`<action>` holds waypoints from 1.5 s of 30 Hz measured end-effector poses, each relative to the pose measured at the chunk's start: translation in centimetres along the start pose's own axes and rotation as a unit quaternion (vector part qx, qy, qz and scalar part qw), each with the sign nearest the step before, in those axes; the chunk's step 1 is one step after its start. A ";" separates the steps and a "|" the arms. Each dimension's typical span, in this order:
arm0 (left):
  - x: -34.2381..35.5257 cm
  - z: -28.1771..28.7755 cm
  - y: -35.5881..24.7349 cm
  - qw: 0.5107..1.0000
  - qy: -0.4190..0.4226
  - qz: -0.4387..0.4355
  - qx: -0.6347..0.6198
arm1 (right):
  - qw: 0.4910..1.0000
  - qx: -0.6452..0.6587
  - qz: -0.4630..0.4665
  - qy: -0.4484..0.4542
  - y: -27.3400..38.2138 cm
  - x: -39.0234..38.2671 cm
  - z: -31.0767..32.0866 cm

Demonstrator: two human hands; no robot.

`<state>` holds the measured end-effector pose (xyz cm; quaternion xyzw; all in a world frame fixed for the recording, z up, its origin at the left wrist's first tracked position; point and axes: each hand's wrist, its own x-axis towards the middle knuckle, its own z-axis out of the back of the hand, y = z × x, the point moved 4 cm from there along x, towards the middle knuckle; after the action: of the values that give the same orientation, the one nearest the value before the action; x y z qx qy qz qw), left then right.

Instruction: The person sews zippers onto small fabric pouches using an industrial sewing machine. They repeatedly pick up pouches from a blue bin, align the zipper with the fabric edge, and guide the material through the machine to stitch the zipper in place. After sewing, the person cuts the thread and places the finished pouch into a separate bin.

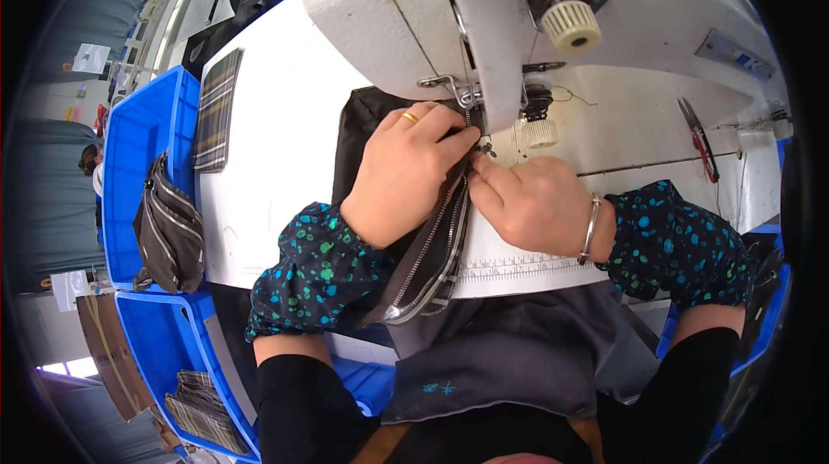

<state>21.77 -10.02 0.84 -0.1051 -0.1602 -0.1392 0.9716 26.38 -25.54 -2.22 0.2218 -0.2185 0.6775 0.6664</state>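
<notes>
A dark fabric piece (352,131) lies on the white sewing table, with a metal-toothed zipper (430,244) running along it. The zipper's near end hangs over the table's front edge, beside a strip of plaid cloth. My left hand (401,162), wearing a ring, rests on the fabric with its fingertips gathered at the zipper, just in front of the presser foot (469,98). Opposite it, my right hand (534,205) pinches the zipper's right edge between thumb and finger. The fabric under my left hand is hidden. Above both hands stands the white sewing machine (380,19).
Red-handled scissors (704,149) lie on the table at right. A plaid piece (216,110) sits at the table's left edge. Blue bins (147,118) stand at left, one with dark zippered pieces (168,231) over its side, another holding stacked plaid cloth (205,412).
</notes>
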 end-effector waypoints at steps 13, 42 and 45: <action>0.2 -0.5 0.2 0.999 0.002 0.052 0.002 | 1.000 0.018 0.013 0.015 -0.9 0.0 -0.2; -0.6 0.2 -1.1 0.994 0.037 0.046 -0.087 | 0.997 -0.047 0.044 0.037 1.1 -0.7 0.5; -0.2 -0.1 -0.5 0.997 0.018 0.050 -0.065 | 0.997 -0.055 0.041 0.039 0.6 -0.5 0.4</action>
<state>21.44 -10.41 0.72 -0.1731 -0.1283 -0.1023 0.9711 25.80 -26.18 -2.25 0.1486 -0.2380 0.6993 0.6575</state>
